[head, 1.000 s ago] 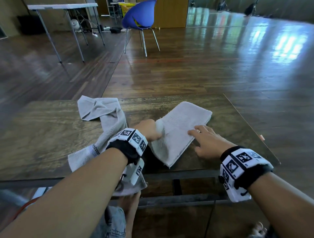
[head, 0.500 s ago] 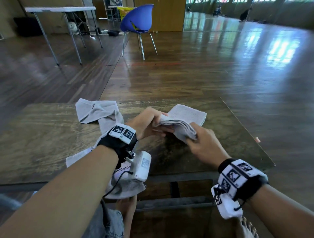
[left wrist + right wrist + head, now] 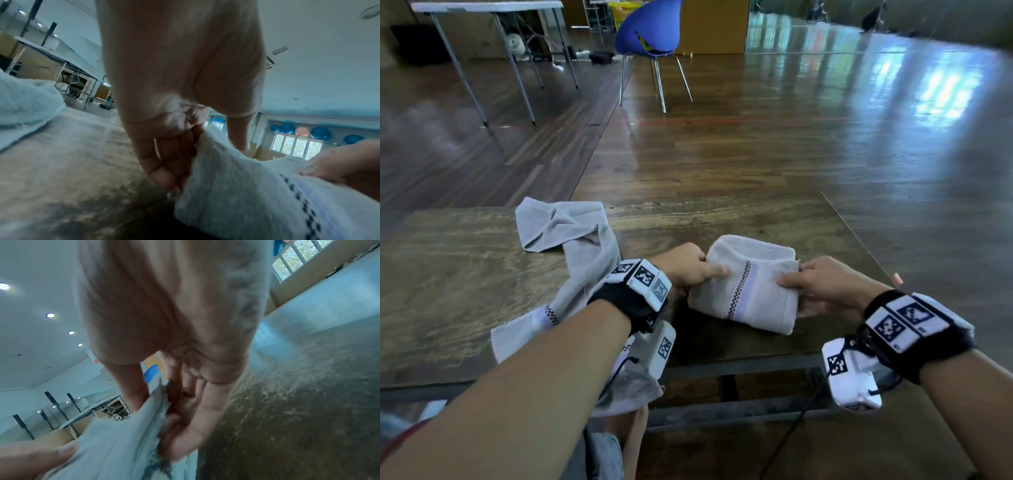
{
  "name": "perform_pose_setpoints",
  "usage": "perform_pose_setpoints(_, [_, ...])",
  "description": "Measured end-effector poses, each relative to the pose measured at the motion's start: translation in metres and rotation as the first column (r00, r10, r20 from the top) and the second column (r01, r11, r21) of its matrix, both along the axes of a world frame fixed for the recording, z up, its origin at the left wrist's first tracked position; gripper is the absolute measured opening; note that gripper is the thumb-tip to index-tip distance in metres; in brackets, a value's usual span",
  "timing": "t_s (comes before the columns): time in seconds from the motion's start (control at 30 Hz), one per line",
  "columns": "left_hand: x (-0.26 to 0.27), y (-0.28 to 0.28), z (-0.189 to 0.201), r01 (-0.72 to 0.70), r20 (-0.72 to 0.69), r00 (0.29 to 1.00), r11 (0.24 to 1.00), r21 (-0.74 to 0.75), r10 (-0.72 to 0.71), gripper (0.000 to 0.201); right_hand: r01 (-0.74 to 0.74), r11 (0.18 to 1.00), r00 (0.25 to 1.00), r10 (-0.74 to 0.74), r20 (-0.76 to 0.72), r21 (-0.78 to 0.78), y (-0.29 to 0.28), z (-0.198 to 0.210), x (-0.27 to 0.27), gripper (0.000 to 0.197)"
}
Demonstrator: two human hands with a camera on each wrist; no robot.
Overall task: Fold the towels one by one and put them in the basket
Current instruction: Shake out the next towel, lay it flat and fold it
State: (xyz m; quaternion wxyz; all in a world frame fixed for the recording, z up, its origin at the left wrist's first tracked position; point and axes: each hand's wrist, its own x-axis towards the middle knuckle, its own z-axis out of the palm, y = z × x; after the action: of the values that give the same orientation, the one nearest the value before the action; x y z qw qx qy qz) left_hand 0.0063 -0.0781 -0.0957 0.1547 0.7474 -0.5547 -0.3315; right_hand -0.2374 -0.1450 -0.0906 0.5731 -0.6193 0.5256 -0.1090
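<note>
Window glare on floor (image 3: 941,85), wrist views blurred

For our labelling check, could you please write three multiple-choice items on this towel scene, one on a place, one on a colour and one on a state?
1. Where does the unfolded towel lie?
A. on the table, on the person's left
B. on the blue chair
C. on the floor by the far wall

2. What colour is the chair behind the table?
A. red
B. blue
C. white

3. How is the folded towel held?
A. by the left hand alone
B. by neither hand
C. by both hands, one at each end

Key:
1 A, it sprawls over the table's left part, trailing off the near edge.
2 B, its shell is plainly blue.
3 C, the left hand and the right hand each pinch an end.
</note>
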Motion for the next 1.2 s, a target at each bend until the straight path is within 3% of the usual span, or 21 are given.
perform_pose_setpoints(0.17, [-0.007, -0.024, -0.005, -0.179, -0.053, 0.984, 0.963, -0.202, 0.172, 0.042, 0.088, 0.957, 0.994, -0.101, -0.032, -0.277, -0.022, -0.004, 0.009, 0.014])
perform_pose_setpoints(0.5, [-0.021, -0.038, -0.020, -0.201, 0.141, 0.961, 0.952, -0.232, 0.237, 0.045, 0.056, 0.948, 0.969, -0.127, -0.210, -0.314, -0.040, -0.022, 0.020, 0.025])
perform_pose_setpoints(0.6, [-0.023, -0.040, -0.023, -0.197, 0.099, 0.968, 0.944, -0.263, 0.230, 0.035, 0.082, 0.941, 0.945, -0.179, -0.275, -0.329, -0.040, -0.020, 0.025, 0.029])
perform_pose_setpoints(0.77, [-0.016, -0.044, -0.018, -0.343, -0.067, 0.939, 0.930, -0.131, 0.337, 0.028, 0.043, 0.911, 0.896, -0.217, -0.388, -0.410, -0.032, -0.014, 0.027, 0.047])
perform_pose_setpoints(0.83, [-0.016, -0.041, -0.017, -0.349, -0.106, 0.937, 0.909, -0.225, 0.334, 0.032, -0.102, 0.848, 0.866, -0.181, -0.467, -0.519, -0.027, -0.012, 0.029, 0.043])
perform_pose_setpoints(0.9, [-0.018, -0.035, -0.013, -0.345, -0.140, 0.938, 0.824, -0.450, 0.317, 0.030, -0.267, 0.785, 0.823, -0.117, -0.556, -0.560, -0.025, -0.010, 0.028, 0.029])
perform_pose_setpoints(0.97, [-0.019, -0.031, -0.005, -0.268, -0.050, 0.953, 0.756, -0.597, 0.298, 0.026, -0.335, 0.790, 0.753, -0.104, -0.650, -0.514, -0.025, -0.005, 0.027, 0.022])
perform_pose_setpoints(1.03, [-0.020, -0.026, 0.002, -0.185, 0.109, 0.949, 0.806, -0.562, 0.294, 0.022, -0.352, 0.810, 0.695, -0.110, -0.711, -0.469, -0.023, 0.001, 0.024, 0.023])
perform_pose_setpoints(1.1, [-0.025, -0.020, 0.003, -0.179, 0.228, 0.928, 0.889, -0.422, 0.295, 0.027, -0.342, 0.763, 0.693, -0.189, -0.696, -0.548, -0.018, 0.004, 0.024, 0.025])
perform_pose_setpoints(1.2, [-0.039, -0.010, -0.003, -0.164, 0.267, 0.939, 0.965, -0.203, 0.216, 0.038, -0.266, 0.535, 0.788, -0.359, -0.500, -0.802, -0.006, -0.001, 0.025, 0.018])
